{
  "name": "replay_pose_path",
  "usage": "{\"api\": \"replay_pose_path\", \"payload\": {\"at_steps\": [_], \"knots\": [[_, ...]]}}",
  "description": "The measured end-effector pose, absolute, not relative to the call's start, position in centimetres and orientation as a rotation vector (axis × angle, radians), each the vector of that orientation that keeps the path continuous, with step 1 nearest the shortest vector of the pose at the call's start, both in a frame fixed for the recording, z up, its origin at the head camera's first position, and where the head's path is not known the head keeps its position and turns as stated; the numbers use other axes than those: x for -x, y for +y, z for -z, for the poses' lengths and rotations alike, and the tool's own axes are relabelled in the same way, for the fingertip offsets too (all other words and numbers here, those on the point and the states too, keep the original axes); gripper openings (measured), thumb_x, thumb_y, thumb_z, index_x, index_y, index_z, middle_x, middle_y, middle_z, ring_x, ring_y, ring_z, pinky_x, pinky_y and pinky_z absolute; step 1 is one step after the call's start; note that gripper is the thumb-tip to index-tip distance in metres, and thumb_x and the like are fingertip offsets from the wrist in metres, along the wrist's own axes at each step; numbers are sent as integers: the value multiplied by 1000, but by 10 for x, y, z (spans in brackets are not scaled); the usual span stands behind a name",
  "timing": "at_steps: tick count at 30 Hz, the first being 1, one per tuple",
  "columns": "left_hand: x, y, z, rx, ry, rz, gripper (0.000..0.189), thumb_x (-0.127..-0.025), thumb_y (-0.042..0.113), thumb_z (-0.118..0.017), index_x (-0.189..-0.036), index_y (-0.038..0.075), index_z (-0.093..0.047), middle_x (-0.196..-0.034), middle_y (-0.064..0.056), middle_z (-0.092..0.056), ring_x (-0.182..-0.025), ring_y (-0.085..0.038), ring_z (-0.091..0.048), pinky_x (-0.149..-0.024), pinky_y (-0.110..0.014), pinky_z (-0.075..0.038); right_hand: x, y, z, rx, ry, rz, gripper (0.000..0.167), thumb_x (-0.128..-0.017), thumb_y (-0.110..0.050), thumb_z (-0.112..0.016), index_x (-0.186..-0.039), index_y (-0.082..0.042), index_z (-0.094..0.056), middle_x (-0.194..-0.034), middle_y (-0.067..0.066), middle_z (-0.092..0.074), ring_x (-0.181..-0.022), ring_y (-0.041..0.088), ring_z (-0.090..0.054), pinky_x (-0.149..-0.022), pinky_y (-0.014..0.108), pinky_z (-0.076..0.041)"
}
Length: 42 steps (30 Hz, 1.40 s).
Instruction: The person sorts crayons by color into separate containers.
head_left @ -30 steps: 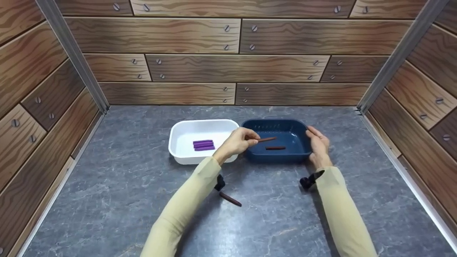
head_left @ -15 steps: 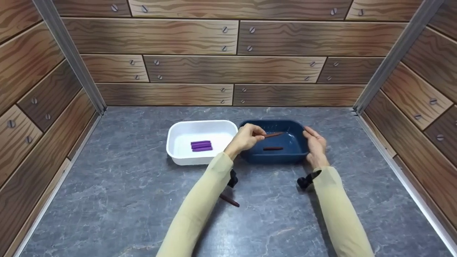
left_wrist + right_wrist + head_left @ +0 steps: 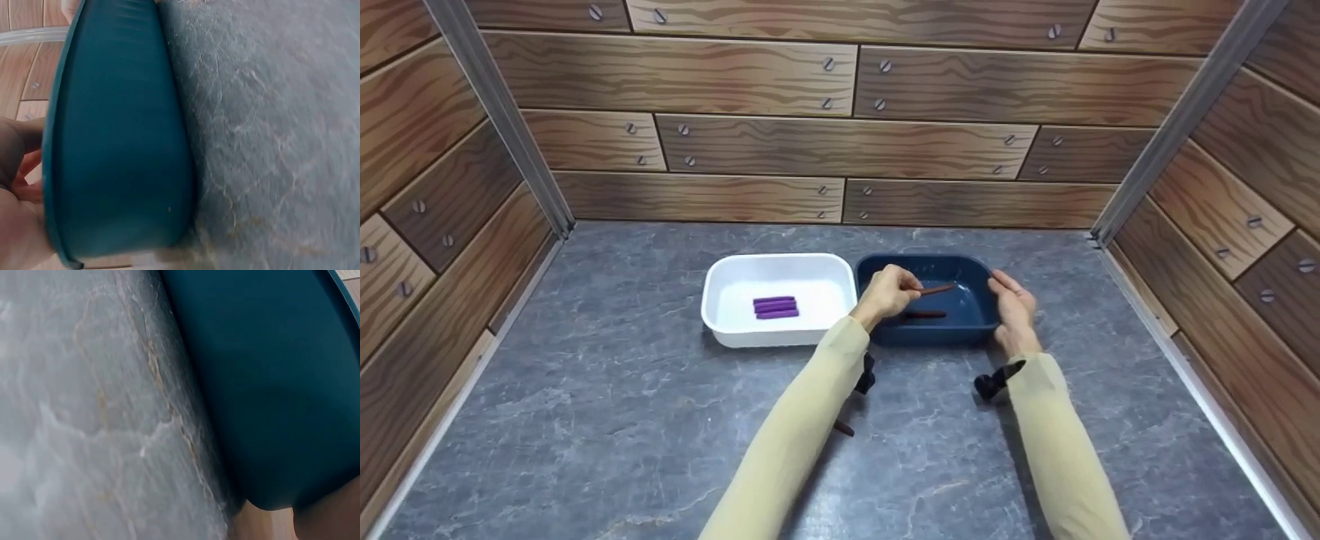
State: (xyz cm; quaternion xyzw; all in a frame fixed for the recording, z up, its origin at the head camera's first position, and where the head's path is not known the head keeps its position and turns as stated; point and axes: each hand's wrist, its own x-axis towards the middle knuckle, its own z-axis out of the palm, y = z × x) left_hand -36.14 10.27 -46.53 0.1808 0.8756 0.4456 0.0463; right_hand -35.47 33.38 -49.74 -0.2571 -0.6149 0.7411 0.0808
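My left hand (image 3: 885, 294) pinches a slim brown stick (image 3: 939, 289) by one end, holding it low over the dark blue basin (image 3: 937, 337). Beneath it, another brown stick (image 3: 928, 314) lies on the basin floor, partly hidden by that hand. My right hand (image 3: 1015, 307) holds the basin's right end at the rim. In the left wrist view the basin's outer wall (image 3: 118, 129) hides most of the left hand (image 3: 22, 219). The right wrist view shows the wall and a bit of the right hand (image 3: 333, 514). A third brown stick (image 3: 844, 427) lies on the tabletop, partly behind the left forearm.
A white basin (image 3: 711, 315) stands beside the blue one at its left, with several purple sticks (image 3: 775, 307) lying side by side in it. Grey marbled tabletop (image 3: 585, 390) surrounds both. Wood-patterned panels (image 3: 697, 199) enclose the back and sides.
My left hand has moved right, farther over the blue basin, still pinching the brown stick. Its forearm now covers more of the stick on the table. The right hand keeps its hold.
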Motion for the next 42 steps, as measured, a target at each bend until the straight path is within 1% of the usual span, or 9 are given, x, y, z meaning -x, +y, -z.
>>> {"api": "replay_pose_path", "payload": {"at_steps": [10,17,21,25,28,31,33,37,42], "knots": [[366,112,472,-360,2680,-1319,13,-89,7,-68,-96,10,-79,-106,-5,-74,-105,-20,-66,-86,-30,-55,354,332,502,748,-1807,-2217,46,-97,-17,-60,-142,-13,-52,-157,-1,-38,-140,15,-37,-114,28,-33],[372,110,475,-243,2624,-1247,17,-88,-2,-65,-94,7,-78,-113,-8,-72,-96,-20,-65,-73,-26,-50,356,328,504,765,-1742,-2266,43,-97,-16,-61,-140,-14,-56,-153,0,-43,-128,16,-47,-105,30,-42],[374,111,476,-238,2650,-1152,20,-87,-3,-64,-95,8,-79,-114,-6,-72,-85,-15,-58,-67,-24,-44,354,329,502,754,-1757,-2264,44,-98,-17,-60,-141,-15,-55,-155,0,-41,-132,16,-45,-109,31,-40],[376,112,474,-269,2713,-1061,23,-86,-2,-61,-93,8,-80,-106,-2,-75,-75,-13,-49,-62,-23,-39,354,331,499,748,-1768,-2257,45,-98,-17,-59,-142,-15,-53,-157,-2,-37,-139,15,-38,-114,30,-34],[378,114,474,-284,2750,-1017,23,-86,-1,-59,-86,8,-80,-90,0,-73,-70,-12,-46,-58,-22,-37,355,331,497,741,-1761,-2258,46,-97,-17,-60,-143,-14,-53,-157,-3,-37,-141,15,-36,-115,30,-33],[381,115,474,-274,2752,-996,24,-85,-3,-55,-75,6,-76,-72,1,-61,-66,-15,-42,-54,-24,-33,357,331,495,736,-1751,-2265,46,-97,-17,-61,-142,-14,-53,-157,-2,-38,-139,15,-38,-114,31,-35],[382,116,475,-261,2749,-989,25,-85,-4,-55,-74,6,-74,-69,2,-56,-65,-15,-41,-53,-24,-32,358,331,495,737,-1755,-2265,45,-97,-18,-61,-142,-15,-54,-156,-2,-38,-138,15,-40,-113,30,-36],[381,117,476,-283,2737,-989,26,-84,-3,-55,-83,7,-78,-78,2,-64,-67,-14,-41,-55,-23,-33,357,332,496,747,-1760,-2246,45,-97,-17,-61,-141,-15,-55,-156,-2,-39,-136,16,-41,-112,31,-36],[379,117,478,-322,2712,-1006,33,-85,-5,-51,-96,9,-79,-104,-2,-74,-73,-14,-43,-61,-23,-36,355,334,497,760,-1791,-2219,45,-98,-17,-60,-142,-14,-54,-156,-2,-39,-140,16,-38,-114,30,-34]]}}
